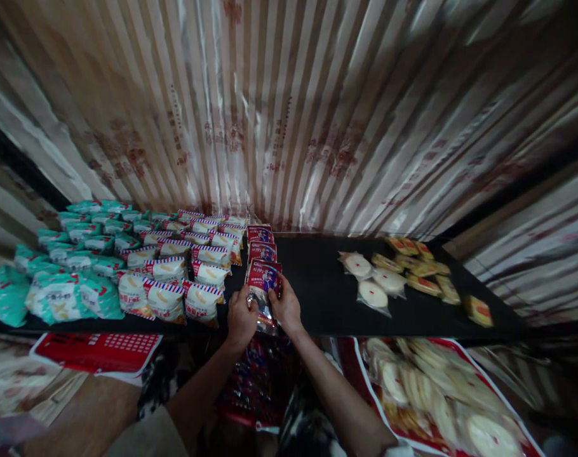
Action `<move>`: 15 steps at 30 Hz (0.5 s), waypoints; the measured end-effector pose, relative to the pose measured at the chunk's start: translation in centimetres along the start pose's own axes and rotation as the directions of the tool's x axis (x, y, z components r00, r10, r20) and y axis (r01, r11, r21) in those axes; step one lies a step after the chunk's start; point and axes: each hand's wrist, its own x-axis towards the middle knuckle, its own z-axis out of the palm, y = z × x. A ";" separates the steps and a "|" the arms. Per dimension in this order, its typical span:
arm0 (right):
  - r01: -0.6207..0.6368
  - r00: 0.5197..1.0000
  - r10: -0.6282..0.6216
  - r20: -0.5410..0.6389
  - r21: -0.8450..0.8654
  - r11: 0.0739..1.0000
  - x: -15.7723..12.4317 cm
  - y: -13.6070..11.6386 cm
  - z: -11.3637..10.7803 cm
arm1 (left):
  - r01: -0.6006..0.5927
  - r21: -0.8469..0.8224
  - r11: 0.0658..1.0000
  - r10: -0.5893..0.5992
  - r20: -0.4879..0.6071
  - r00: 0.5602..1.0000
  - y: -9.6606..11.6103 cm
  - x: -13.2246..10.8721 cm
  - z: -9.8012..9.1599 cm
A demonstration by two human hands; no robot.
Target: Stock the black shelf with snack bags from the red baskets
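Note:
Both of my hands grip one red and blue snack packet (pixel 263 275) with a silvery lower part, at the middle of the black shelf (pixel 312 285). My left hand (pixel 242 319) is closed on its left edge, while my right hand (pixel 286 307) pinches the right edge. Behind it, two more packets of the same kind (pixel 262 252) lie in a column running to the back of the shelf. To the left stand rows of white bags with striped tops (pixel 165 298), nearest my left hand.
Teal bags (pixel 60 295) fill the shelf's left end. Round white packaged cakes (pixel 373 294) and small yellow packs (pixel 423 285) lie on the right. Below the shelf are a red-edged box of packaged rounds (pixel 441 393) and a red basket of packets (pixel 255 387). Striped sheeting (pixel 270 114) hangs behind.

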 end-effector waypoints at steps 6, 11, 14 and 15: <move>0.036 0.999 -0.038 -0.012 -0.118 0.992 0.3 0.1 1.0 | -0.062 0.198 0.978 0.070 -0.032 0.997 -0.8 0.1 1.1; 0.020 1.000 -0.021 -0.003 -0.193 0.981 0.4 0.1 1.4 | -0.084 0.247 0.965 0.110 -0.090 0.990 -1.1 -0.2 1.3; 0.021 1.000 -0.024 -0.016 -0.203 0.979 0.4 0.3 1.6 | -0.129 0.277 0.952 0.170 -0.129 0.977 -1.0 -0.1 1.2; 0.026 0.999 -0.032 -0.025 -0.201 0.979 0.4 0.4 1.7 | -0.146 0.283 0.948 0.192 -0.143 0.971 -1.0 0.0 1.3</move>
